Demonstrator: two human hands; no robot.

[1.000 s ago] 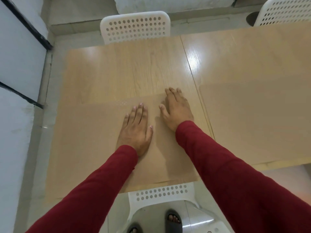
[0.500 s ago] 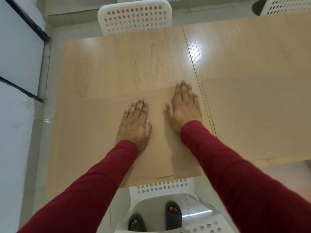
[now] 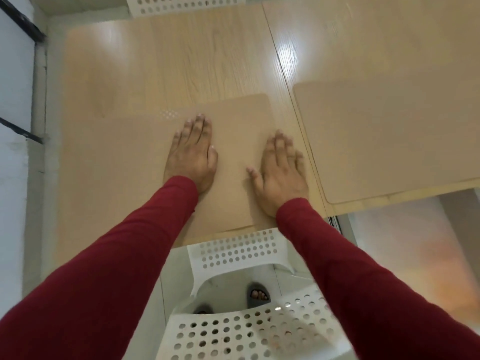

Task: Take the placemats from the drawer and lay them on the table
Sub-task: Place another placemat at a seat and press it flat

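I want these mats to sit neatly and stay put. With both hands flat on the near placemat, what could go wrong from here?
The near placemat reaches almost to the table front edge; a pull toward the white chair could leave it overhanging. The right hand sits near its right side, so smoothing outward might slide it toward the second placemat. The left hand pressing unevenly could skew it.

Far chair cropped by top edge; placemat's left side perhaps blurred.

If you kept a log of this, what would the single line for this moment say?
step: smoothing placemat | left hand: flat on near placemat | right hand: flat on it | second placemat: laid on table
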